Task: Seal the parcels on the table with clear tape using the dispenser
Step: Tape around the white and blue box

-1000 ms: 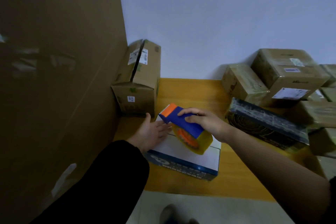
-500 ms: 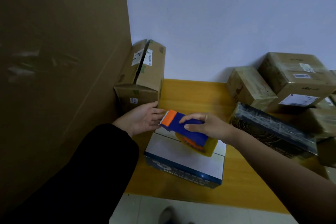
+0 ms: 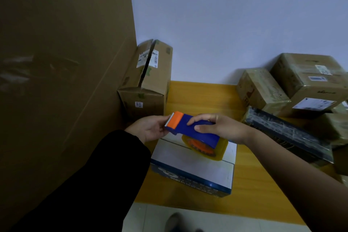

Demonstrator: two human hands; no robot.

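Blue-and-orange plastic tape dispenser (image 3: 183, 127) with its clear tape roll is held over the white-topped blue cardboard parcel (image 3: 188, 164) on the yellow wooden table (image 3: 203, 98). Right hand (image 3: 223, 128) grips the dispenser body, fingers curled. Left hand (image 3: 150, 128) meets its serrated orange end; pinch cannot be confirmed.

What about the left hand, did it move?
Yes. The left hand lifted off the white box toward the brown carton, reaching the tape dispenser.

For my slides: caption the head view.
Right hand grips tape dispenser over the white parcel; left hand touches its orange cutter end.
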